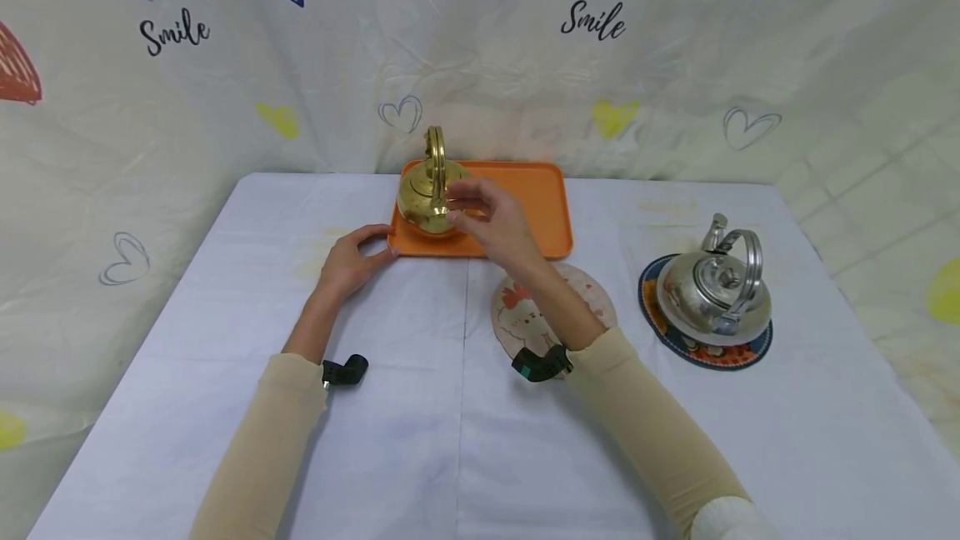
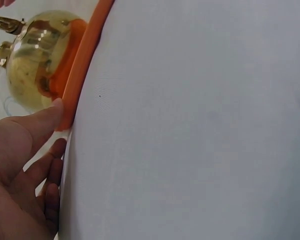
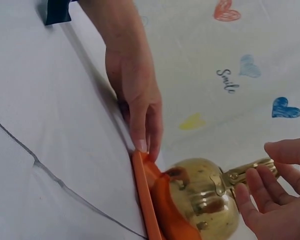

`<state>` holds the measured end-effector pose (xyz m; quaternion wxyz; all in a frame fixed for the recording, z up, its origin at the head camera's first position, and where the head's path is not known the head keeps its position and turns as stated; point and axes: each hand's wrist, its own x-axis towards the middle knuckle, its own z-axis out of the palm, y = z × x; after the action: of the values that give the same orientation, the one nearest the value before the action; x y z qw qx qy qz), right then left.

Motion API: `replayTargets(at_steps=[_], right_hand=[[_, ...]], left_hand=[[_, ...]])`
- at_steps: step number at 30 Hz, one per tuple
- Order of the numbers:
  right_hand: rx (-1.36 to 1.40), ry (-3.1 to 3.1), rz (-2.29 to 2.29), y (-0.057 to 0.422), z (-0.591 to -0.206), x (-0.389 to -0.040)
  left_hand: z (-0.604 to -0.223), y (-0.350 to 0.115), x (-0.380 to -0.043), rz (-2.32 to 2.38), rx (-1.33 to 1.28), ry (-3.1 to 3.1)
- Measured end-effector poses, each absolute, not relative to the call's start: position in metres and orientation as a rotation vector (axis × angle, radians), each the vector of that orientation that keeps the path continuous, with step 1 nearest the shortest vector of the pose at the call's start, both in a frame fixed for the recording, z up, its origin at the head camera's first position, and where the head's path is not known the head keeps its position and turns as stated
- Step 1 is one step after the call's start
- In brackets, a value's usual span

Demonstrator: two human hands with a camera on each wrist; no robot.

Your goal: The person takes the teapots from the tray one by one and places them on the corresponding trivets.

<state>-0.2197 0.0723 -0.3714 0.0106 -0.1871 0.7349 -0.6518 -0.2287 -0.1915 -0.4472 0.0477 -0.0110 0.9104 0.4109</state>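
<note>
A gold-coloured kettle (image 1: 422, 197) with an upright arched handle stands at the left end of an orange tray (image 1: 536, 211). My right hand (image 1: 491, 219) is at the kettle's handle, thumb and fingers spread apart; in the right wrist view the right hand (image 3: 285, 190) shows loosely bent fingers beside the handle (image 3: 247, 172). At the tray's near left corner, my left hand (image 1: 351, 263) touches the edge with its fingertips. The left wrist view has the left thumb (image 2: 42, 117) against the tray's rim (image 2: 80, 75), the other fingers relaxed below it.
A silver kettle (image 1: 712, 294) stands on a patterned round mat (image 1: 701, 354) at the right. Under my right forearm lies a round mat with a cartoon print (image 1: 517, 319). The table wears a white cloth (image 1: 405, 432), and a heart-patterned curtain (image 1: 495, 48) hangs behind it.
</note>
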Motion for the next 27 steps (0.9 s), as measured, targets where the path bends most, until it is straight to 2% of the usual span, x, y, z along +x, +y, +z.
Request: replayTargets(at_steps=[27], right_hand=[[-0.573, 2.239, -2.008, 0.059, -0.377, -0.225]], left_hand=[[-0.448, -0.192, -0.231, 1.224, -0.058, 2.774]])
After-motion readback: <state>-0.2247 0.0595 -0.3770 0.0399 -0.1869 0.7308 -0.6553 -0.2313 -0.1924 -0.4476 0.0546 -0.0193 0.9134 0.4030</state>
